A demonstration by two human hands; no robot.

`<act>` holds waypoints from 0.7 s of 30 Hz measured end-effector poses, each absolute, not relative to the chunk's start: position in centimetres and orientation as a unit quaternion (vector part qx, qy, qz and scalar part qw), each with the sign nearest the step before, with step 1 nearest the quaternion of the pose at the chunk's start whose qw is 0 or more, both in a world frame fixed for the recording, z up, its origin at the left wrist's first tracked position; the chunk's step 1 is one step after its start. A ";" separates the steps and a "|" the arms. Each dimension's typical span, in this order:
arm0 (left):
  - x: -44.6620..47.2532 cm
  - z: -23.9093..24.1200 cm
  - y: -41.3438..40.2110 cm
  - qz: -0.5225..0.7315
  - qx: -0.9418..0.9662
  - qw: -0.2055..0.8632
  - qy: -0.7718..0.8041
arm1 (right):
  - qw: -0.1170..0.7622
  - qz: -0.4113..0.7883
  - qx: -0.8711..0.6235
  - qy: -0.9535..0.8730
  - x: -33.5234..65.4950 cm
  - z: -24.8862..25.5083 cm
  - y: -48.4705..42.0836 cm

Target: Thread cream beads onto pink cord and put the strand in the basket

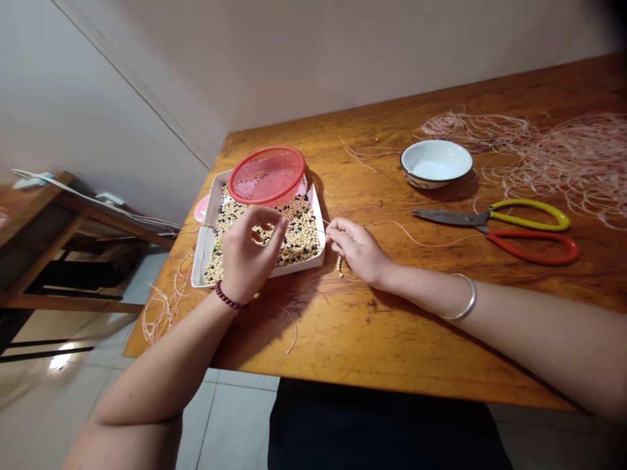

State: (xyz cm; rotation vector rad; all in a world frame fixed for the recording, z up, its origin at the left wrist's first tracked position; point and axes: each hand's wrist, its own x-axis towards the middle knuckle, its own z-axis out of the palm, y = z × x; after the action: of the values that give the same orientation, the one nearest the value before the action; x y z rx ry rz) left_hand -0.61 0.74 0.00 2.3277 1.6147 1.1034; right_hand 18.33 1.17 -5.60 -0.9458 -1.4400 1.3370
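My right hand (360, 251) is closed in a pinch on a thin pink cord (409, 234), just right of a white tray (318, 258). A short string of pale beads (339, 266) hangs below its fingers. A thin dark line sticks out from the fingertips towards the left; it may be a needle, but I cannot be sure. Over the tray is my left hand (251, 251), thumb and forefinger curled together in a pinch. Whatever sits between those fingertips is too small to make out. Loose beads (294, 245), mostly cream with black, brown and green ones, fill the tray.
A red mesh basket (267, 176) rests on the tray's far side. To the right are a white enamel bowl (435, 160), scissors (450, 217) with yellow and red handles, and a heap of pink cord (563, 156). More cord (164, 313) lies by the table's left edge.
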 end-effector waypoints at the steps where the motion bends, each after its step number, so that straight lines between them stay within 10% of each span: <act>1: -0.8 0.0 1.0 0.341 0.771 0.052 0.535 | 0.468 0.557 -0.382 -0.570 18.4 -5.5 1.2; 7: -1.6 -0.5 1.9 0.109 0.852 0.131 0.496 | 0.488 0.583 -0.394 -0.517 18.5 -5.3 1.3; 21: -0.8 -0.5 1.5 0.205 0.832 0.190 0.480 | 0.446 0.452 -0.405 -0.657 18.5 -6.0 0.9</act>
State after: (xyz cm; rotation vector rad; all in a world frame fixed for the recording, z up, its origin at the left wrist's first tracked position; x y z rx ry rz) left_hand -0.82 1.47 -0.47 2.3371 1.3490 0.5774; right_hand 18.54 0.90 -6.05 -1.0029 -1.6282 1.1202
